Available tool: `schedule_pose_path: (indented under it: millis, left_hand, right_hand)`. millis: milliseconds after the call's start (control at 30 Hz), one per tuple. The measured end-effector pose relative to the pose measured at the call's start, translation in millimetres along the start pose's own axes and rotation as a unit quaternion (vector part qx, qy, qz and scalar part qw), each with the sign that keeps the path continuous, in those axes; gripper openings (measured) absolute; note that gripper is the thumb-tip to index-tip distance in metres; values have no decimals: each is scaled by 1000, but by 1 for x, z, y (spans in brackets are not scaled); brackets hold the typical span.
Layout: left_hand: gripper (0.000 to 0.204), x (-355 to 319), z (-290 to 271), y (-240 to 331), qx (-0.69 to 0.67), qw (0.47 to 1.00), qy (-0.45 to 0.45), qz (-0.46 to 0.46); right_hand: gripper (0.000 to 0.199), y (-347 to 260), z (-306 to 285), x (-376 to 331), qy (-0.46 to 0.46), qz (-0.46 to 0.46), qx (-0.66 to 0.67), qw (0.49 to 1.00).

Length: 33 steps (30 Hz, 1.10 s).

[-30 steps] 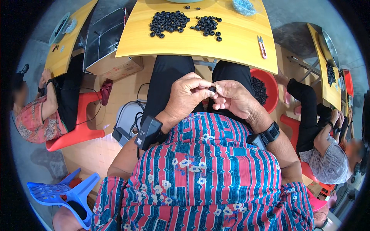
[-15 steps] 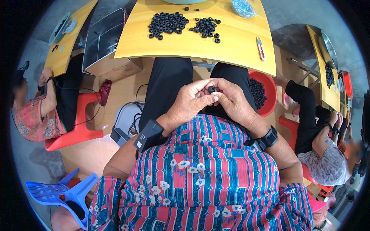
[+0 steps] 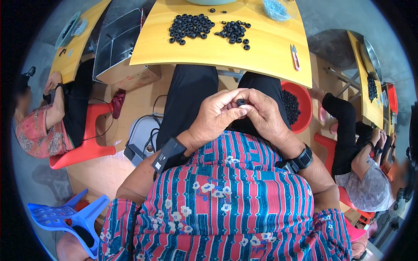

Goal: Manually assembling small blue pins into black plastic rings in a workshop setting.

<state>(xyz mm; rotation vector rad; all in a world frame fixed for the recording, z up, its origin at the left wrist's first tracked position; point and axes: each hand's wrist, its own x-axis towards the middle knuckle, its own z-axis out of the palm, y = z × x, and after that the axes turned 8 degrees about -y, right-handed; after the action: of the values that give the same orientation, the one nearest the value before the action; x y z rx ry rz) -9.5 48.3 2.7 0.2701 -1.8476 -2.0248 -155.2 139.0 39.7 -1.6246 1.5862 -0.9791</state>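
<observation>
Black rubber ring [image 3: 241, 102] pinched between both sets of fingertips, held over the lap, well short of the desk [image 3: 270, 52] near edge. Left hand [image 3: 216, 116] and right hand [image 3: 262, 114] both clenched on it. Step looks like fitting or checking the ring; next probably needs a firm squeeze or twist. Counts: two loose piles of rings [image 3: 190, 27] near desk far edge, too many to count; one red basin [image 3: 298, 106]; one snips [image 3: 295, 57].

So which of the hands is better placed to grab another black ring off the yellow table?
Probably the right hand: the left hand pinches the small black ring, and the black rings lie about equally far ahead.
</observation>
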Motion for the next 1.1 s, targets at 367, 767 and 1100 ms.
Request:
schedule_pose_path:
  millis: [367, 767, 1100]
  left_hand:
    - [36, 4, -15, -12, 75, 996, 19, -32]
    - [31, 12, -26, 3, 180, 981, -12, -73]
    - [28, 5, -11, 15, 240, 971, -1, -17]
  right_hand:
    - [17, 30, -82, -44, 251, 135, 161, 945]
    - [31, 161, -128, -123, 424, 270, 83, 861]
    - [22, 80, -115, -63, 490, 49, 42, 869]
